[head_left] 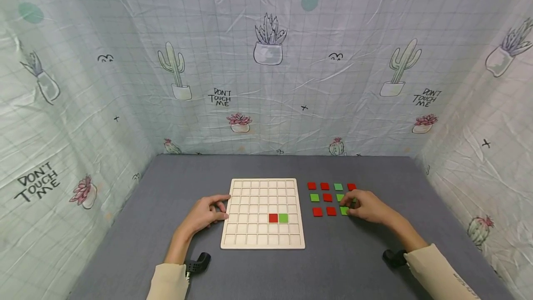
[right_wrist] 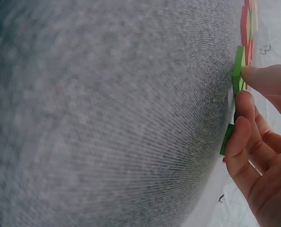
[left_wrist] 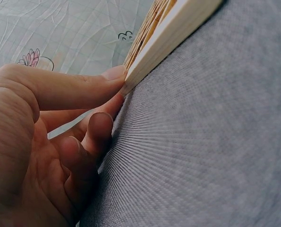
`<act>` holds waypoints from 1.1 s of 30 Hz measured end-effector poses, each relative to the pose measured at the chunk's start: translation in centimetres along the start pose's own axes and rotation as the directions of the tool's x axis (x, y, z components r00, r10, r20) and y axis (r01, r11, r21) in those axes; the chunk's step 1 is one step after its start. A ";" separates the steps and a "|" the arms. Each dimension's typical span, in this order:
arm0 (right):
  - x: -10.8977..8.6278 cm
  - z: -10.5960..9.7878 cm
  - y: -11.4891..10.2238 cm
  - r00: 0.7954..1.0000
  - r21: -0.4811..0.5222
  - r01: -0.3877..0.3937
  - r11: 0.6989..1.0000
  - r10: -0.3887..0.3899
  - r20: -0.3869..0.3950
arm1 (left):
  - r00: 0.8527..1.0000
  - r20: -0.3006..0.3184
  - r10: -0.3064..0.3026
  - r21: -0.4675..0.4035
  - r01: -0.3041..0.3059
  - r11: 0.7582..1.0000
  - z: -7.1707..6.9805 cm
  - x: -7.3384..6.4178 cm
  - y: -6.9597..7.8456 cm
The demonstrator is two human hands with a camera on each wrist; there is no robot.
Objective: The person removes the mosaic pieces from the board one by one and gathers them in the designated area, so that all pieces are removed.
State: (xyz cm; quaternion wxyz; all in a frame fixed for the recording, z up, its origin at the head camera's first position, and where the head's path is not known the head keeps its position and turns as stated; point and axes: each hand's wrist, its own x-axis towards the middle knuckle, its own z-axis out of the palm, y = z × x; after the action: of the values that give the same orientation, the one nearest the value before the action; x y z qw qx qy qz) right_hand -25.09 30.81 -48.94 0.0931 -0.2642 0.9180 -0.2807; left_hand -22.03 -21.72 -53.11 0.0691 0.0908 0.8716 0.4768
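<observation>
A square pale wooden board (head_left: pixel 254 242) with a grid of recessed cells lies on the table; one red tile (head_left: pixel 273 218) and one green tile (head_left: pixel 283 218) sit side by side in it. My left hand (head_left: pixel 203 212) touches the board's left edge with thumb and index fingertip spread apart; its other fingers curl loosely below the thumb in the left wrist view. To the right of the board, my right hand (head_left: pixel 366 205) pinches a green square tile (right_wrist: pixel 238 71) between thumb and index finger, at the near right of the loose tiles. Another green tile (right_wrist: pixel 226 139) is partly hidden behind its fingers.
Loose red tiles (head_left: pixel 318 212) and green tiles (head_left: pixel 314 197) lie in rough rows right of the board. A grey cloth (head_left: pixel 266 274) covers the table. Printed fabric (head_left: pixel 266 82) hangs behind and at both sides. Dark bands (head_left: pixel 199 263) are on both wrists.
</observation>
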 end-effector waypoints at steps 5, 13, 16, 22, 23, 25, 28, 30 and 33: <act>0.2 -0.2 -0.2 0.999 -0.018 0.019 1.000 -0.019 -0.026 | 1.000 0.007 0.012 0.006 -0.012 1.000 0.0 0.0 0.1; 1.2 0.0 -1.2 0.995 -0.050 0.082 0.995 -0.085 -0.049 | 1.000 0.007 0.021 0.006 -0.021 1.000 -0.1 -0.1 0.2; 2.0 0.6 -1.8 0.993 -0.033 0.103 0.994 -0.105 -0.046 | 1.000 0.005 0.021 0.009 -0.021 1.000 0.0 0.0 0.2; 3.4 1.8 -3.2 0.993 0.003 0.114 0.993 -0.114 -0.028 | 1.000 0.005 0.018 0.013 -0.018 1.000 0.2 -0.2 0.1; 3.6 2.0 -3.4 0.993 -0.003 0.118 0.993 -0.118 -0.027 | 1.000 0.005 0.018 0.011 -0.018 1.000 0.3 -0.2 0.1; 4.1 2.4 -4.0 0.990 -0.008 0.136 0.991 -0.136 -0.025 | 1.000 0.001 0.021 0.011 -0.021 1.000 0.3 -0.1 0.0; 4.9 2.9 -5.0 0.987 -0.003 0.160 0.987 -0.160 -0.012 | 1.000 -0.004 0.019 0.013 -0.019 1.000 0.3 -0.1 -0.1; 5.4 3.2 -5.8 0.984 -0.004 0.180 0.984 -0.180 -0.002 | 1.000 -0.007 0.020 0.015 -0.019 1.000 0.2 0.0 -0.1; 6.1 3.8 -7.0 0.982 -0.005 0.186 0.982 -0.186 0.010 | 1.000 -0.009 0.018 0.015 -0.017 1.000 0.2 0.0 0.0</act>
State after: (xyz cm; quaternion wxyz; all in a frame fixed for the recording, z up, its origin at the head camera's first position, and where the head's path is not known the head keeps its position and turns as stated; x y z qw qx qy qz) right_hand -26.05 20.85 -48.28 0.0700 -0.3505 0.8896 -0.2844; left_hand -22.01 -21.58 -53.21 0.0604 0.0968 0.8746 0.4712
